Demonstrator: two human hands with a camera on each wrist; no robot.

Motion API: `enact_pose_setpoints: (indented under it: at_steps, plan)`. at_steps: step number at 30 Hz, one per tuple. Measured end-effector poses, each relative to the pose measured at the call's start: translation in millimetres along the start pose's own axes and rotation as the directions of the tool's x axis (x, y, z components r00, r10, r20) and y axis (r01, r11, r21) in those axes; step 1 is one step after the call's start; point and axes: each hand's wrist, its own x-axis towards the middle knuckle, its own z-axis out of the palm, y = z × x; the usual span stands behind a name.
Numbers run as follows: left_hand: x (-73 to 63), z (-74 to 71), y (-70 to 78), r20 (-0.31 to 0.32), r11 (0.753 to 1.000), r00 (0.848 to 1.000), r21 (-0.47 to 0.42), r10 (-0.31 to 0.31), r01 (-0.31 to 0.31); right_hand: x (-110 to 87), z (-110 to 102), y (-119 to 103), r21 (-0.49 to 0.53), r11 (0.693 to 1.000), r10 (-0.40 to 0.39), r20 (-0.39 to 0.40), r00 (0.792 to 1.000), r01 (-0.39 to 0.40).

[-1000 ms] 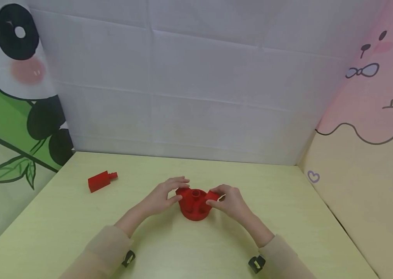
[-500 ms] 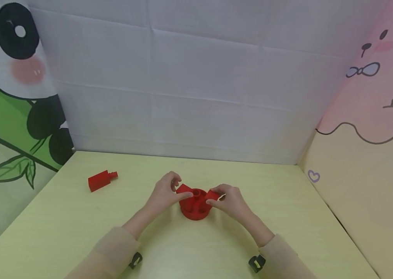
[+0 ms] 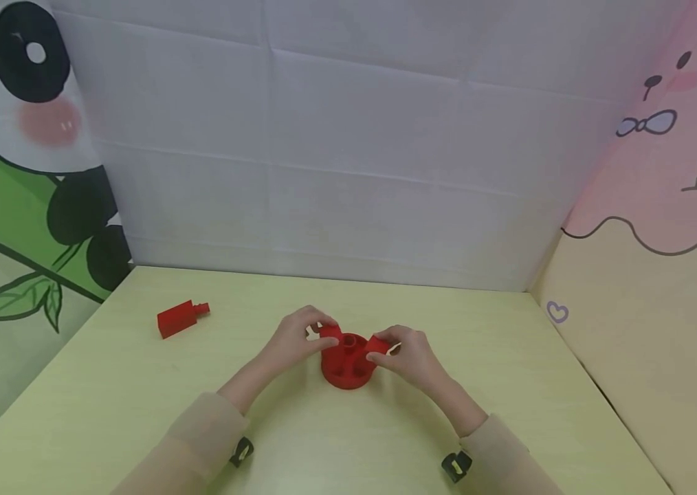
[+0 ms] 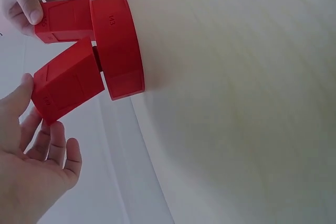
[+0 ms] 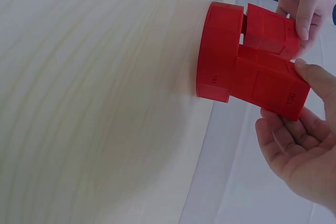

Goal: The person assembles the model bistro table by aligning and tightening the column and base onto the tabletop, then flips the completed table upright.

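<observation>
A round red base with a short central tube rests on the table between my hands. My left hand pinches the outer end of a red block between thumb and fingers. This block leans at an angle, and a narrow dark peg shows between it and the base in the left wrist view. My right hand grips a second red block by its top end; its lower end meets the base's upper side. Raised characters mark the blocks and the base's wall.
Toward the back left of the pale wooden table lies another red block with a stepped peg at one end. A white sheet stands behind the table, with cartoon-printed panels along both sides.
My left hand loosened and shifted its fingers on the left block, then closed on its top again, which now sits slightly further right. My right hand keeps its hold almost unmoved.
</observation>
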Motion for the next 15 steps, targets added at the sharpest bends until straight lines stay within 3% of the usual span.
enact_pose_setpoints:
  at_steps: [3, 6, 11, 15]
  plan:
    - [2.9, -0.4, -2.4, 0.053, 0.998, 0.996, 0.008, 0.069, -0.07, 0.3, -0.2, 0.2, 0.0, 1.0, -0.002, -0.001, 1.0, 0.002]
    - [5.5, 0.2, -3.7, 0.103, 0.995, 0.989, -0.017, 0.102, -0.101, 0.7, 0.2, 0.8, -0.005, 1.0, 0.0, -0.002, 1.0, 0.0]
    - [8.6, 2.1, -3.8, 0.167, 0.994, 0.98, -0.051, 0.104, -0.097, 1.1, 1.3, 2.6, -0.015, 1.0, 0.006, 0.0, 1.0, -0.006]
    - [8.4, 3.5, -1.5, 0.167, 0.994, 0.981, -0.065, 0.101, -0.091, 0.9, 1.7, 2.9, -0.014, 1.0, -0.002, -0.002, 1.0, 0.002]
